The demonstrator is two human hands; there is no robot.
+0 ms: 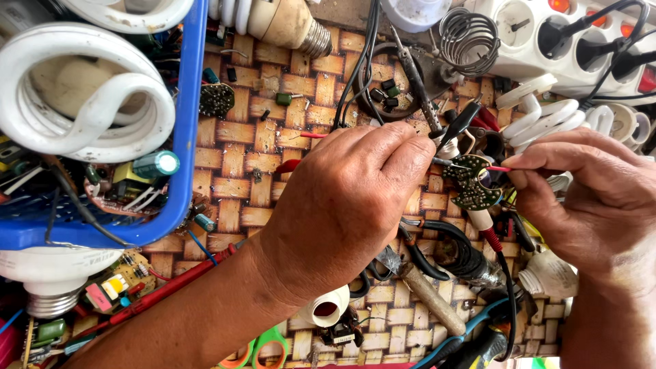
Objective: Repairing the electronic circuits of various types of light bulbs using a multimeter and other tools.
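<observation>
Left hand (pixel 355 205) pinches a black probe (pixel 459 123) onto the small green board (pixel 471 181), held above the counter (pixel 232 157); right hand (pixel 601 198) grips a red probe (pixel 497 169) at the board's edge; steady tips, touching one joint each, serve best; blue basket (pixel 184 137) of lamps lies left.

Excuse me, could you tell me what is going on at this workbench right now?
A person is working on a small green circuit board held between both hands over a woven-pattern table. The left hand holds a black probe to it; the right hand pinches a thin red wire at its edge. Spiral lamp bulbs fill a blue basket nearby.
</observation>
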